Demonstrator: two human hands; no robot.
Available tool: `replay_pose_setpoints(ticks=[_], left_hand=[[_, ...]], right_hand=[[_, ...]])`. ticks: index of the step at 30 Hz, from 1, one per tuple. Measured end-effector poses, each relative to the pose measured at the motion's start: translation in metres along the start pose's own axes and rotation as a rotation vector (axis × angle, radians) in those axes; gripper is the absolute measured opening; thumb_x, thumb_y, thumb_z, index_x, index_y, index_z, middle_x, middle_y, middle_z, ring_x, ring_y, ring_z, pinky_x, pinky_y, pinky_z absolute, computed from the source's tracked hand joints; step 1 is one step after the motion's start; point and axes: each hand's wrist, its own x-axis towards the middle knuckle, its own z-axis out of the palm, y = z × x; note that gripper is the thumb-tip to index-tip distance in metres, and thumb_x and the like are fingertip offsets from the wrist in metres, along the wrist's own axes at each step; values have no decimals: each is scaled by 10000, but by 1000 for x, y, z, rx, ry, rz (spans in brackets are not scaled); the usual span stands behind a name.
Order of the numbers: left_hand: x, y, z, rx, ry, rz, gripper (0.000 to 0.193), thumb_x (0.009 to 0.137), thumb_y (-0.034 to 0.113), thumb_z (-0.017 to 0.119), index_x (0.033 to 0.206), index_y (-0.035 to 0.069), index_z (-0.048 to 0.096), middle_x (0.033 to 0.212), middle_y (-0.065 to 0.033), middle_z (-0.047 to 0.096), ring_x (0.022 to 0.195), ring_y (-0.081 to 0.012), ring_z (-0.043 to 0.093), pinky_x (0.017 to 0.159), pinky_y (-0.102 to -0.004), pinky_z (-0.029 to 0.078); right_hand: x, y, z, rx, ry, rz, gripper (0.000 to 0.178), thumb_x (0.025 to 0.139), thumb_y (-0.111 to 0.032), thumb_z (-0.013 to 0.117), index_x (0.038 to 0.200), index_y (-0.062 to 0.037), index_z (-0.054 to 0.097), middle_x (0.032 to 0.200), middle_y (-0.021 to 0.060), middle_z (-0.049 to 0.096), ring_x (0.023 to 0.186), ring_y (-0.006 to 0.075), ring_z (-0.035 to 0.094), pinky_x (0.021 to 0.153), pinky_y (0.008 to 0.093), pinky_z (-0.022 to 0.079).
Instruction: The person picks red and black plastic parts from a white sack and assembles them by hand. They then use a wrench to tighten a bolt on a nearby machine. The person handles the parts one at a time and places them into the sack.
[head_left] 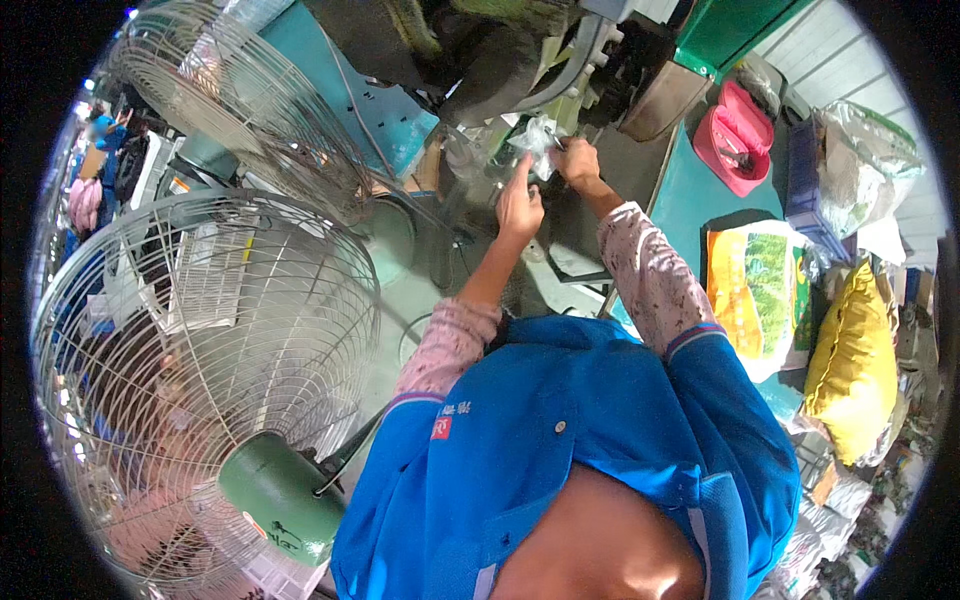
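Ahead of me, under a dark machine (470,60), my two hands are close together around a crumpled piece of clear, whitish plastic (538,138). My right hand (578,166) is on the right of the plastic, its fingers curled and pinched at the edge of it. Just below and to the left, my left hand (520,208) has its index finger stretched up to the plastic, with the thumb apart from it. The other left fingers are mostly hidden. Glare on the plastic blurs its exact shape.
Large wire-caged fans (210,380) stand close on my left. A teal table (690,205) on the right bears an open pink case (735,140), a blue crate (810,190) and a printed sack (755,290). Beyond is a yellow sack (855,370). A blue-green panel (350,90) is far left.
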Motion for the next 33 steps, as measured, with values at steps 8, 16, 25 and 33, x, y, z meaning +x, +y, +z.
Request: replay_pose_setpoints(ticks=[8, 16, 25, 33], left_hand=[[20, -46, 41, 140, -182, 117, 524, 768, 75, 508, 1268, 90, 352, 1242, -176, 429, 1109, -343, 439, 874, -420, 402], [12, -53, 31, 453, -369, 152, 344, 780, 111, 469, 1111, 23, 441, 989, -194, 537, 749, -345, 578, 591, -437, 472], [-49, -58, -8, 515, -197, 249, 647, 718, 3, 499, 1323, 107, 298, 1282, -147, 414, 789, -293, 604, 582, -378, 492], [-80, -90, -18, 144, 11, -78, 469, 769, 5, 459, 1224, 118, 445, 1134, -149, 538, 919, -340, 567, 762, -393, 459]], right_hand=[[-8, -34, -16, 200, 11, 32, 280, 743, -200, 599, 964, -28, 615, 745, 184, 633, 673, 314, 626, 620, 377, 491], [51, -31, 59, 97, -564, 89, 118, 772, -64, 607, 821, 43, 593, 536, 69, 543, 446, 185, 488, 393, 333, 347], [19, -54, 50, 736, -422, 266, 152, 784, -146, 622, 720, -41, 533, 656, 69, 597, 472, 149, 513, 394, 270, 372], [72, 19, 107, 450, -407, -175, 103, 762, -88, 620, 727, -24, 548, 656, 103, 583, 482, 179, 528, 367, 302, 326]])
